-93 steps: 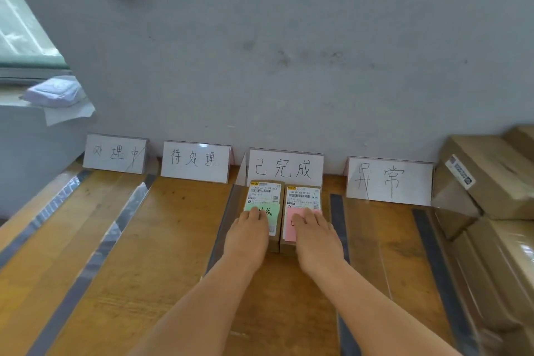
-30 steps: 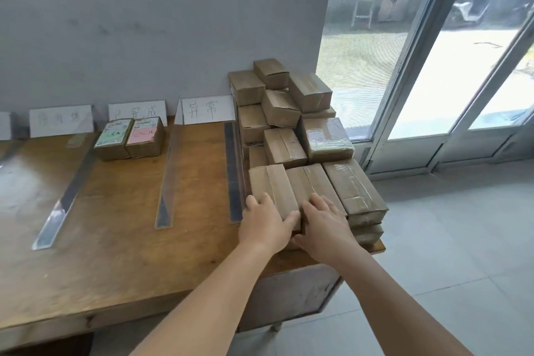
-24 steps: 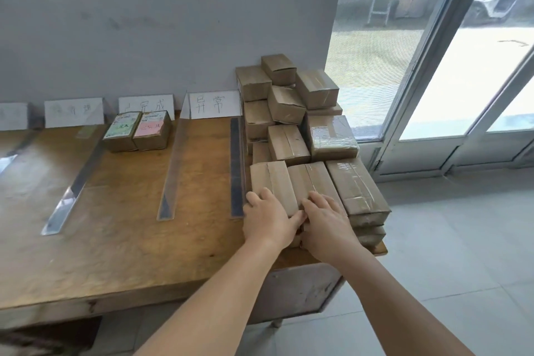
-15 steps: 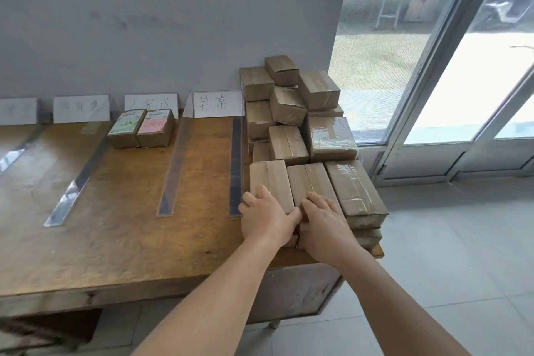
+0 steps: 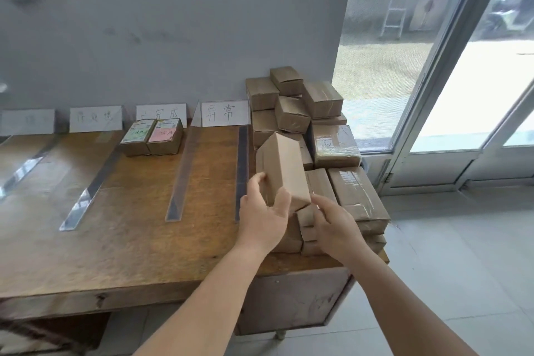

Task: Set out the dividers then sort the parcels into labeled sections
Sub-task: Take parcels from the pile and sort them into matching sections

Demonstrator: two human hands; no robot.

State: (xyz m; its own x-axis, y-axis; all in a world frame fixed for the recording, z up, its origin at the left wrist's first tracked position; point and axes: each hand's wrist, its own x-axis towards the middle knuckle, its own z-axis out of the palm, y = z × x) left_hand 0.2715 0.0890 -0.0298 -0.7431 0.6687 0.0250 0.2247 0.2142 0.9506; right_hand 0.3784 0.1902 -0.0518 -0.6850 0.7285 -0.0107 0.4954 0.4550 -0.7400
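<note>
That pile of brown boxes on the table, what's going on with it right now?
A person is sorting parcels. The left hand grips a brown parcel, tilted up off the stack of parcels at the table's right end, while the right hand holds a second parcel beside it. Clear dividers split the wooden table into lanes with paper signs at the wall. Two labelled parcels already sit in one lane.
</note>
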